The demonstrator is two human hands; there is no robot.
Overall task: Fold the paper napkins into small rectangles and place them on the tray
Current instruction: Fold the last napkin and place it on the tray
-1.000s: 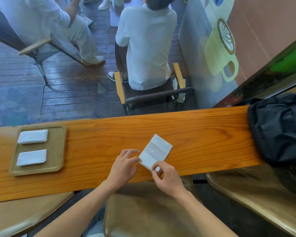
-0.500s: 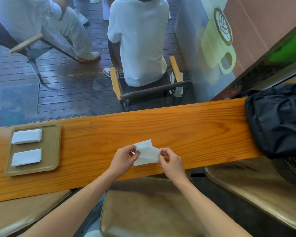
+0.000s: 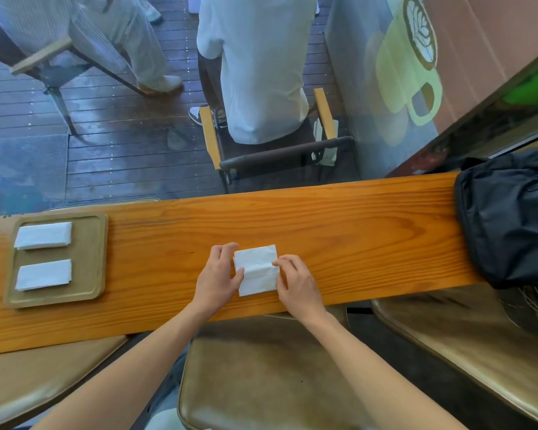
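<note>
Napkin (image 3: 257, 270) flat on surface (image 3: 354, 243), well right of tray (image 3: 101, 259), near-square, pinched between left hand (image 3: 218, 279) grip at its left edge and right hand (image 3: 297, 282) grip at its right; left nearer tray.

Bright, even daylight comes through the window (image 3: 137, 119) at 12 o'clock; its glass carries a pale bluish haze and faint reflections over the wet-looking deck (image 3: 121, 156) outside; the counter (image 3: 354, 237) is well lit, its grain sharp, with only soft, short shadows under the hands; the napkin (image 3: 257, 270) is near-white yet keeps its creases; the bag (image 3: 510, 218) at 3 o'clock goes dark with little detail; wide-angle bending bows the counter and stretches the stools (image 3: 261, 383) at 6 o'clock; slight softness towards the corners
</note>
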